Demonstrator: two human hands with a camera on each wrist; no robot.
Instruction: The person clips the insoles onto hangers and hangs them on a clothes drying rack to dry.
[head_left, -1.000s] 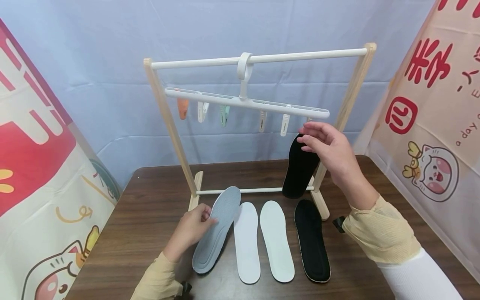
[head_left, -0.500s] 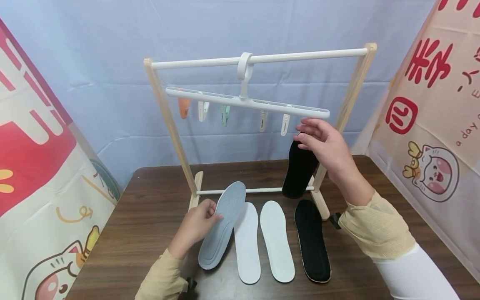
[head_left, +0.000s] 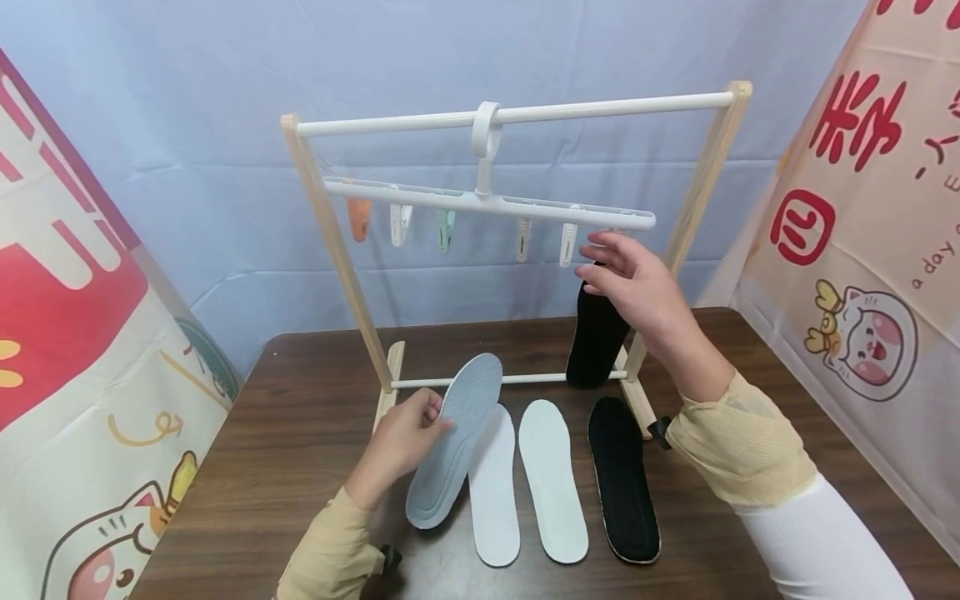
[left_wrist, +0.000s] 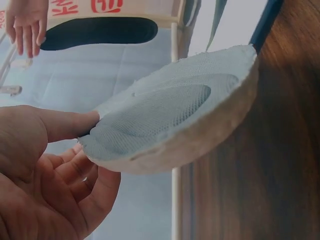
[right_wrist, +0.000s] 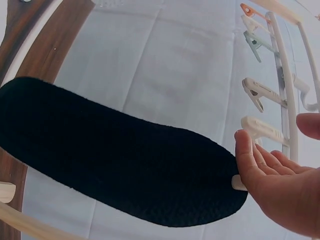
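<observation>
My left hand [head_left: 417, 423] pinches a grey insole [head_left: 453, 442] near its toe end, thumb on top and fingers underneath [left_wrist: 75, 170]. The insole [left_wrist: 170, 115] is tilted up, its heel low over the table and overlapping a white insole [head_left: 492, 492]. A black insole [head_left: 596, 342] hangs from the rightmost clip of a white clip hanger [head_left: 487, 200]. My right hand [head_left: 603, 268] is at that insole's top end [right_wrist: 115, 160], fingers straight beside the clip; the thumb stands apart.
The hanger hangs on a wooden rack [head_left: 322, 233] standing on a dark wooden table [head_left: 300, 417]. A second white insole [head_left: 551, 479] and a black insole [head_left: 622, 479] lie flat in front. Several empty clips [right_wrist: 260, 92] hang along the hanger. Printed cloth screens stand at both sides.
My left hand has lifted the grey insole up and to the right, over the white one. My right hand has shifted slightly left at the hanging black insole's top.
</observation>
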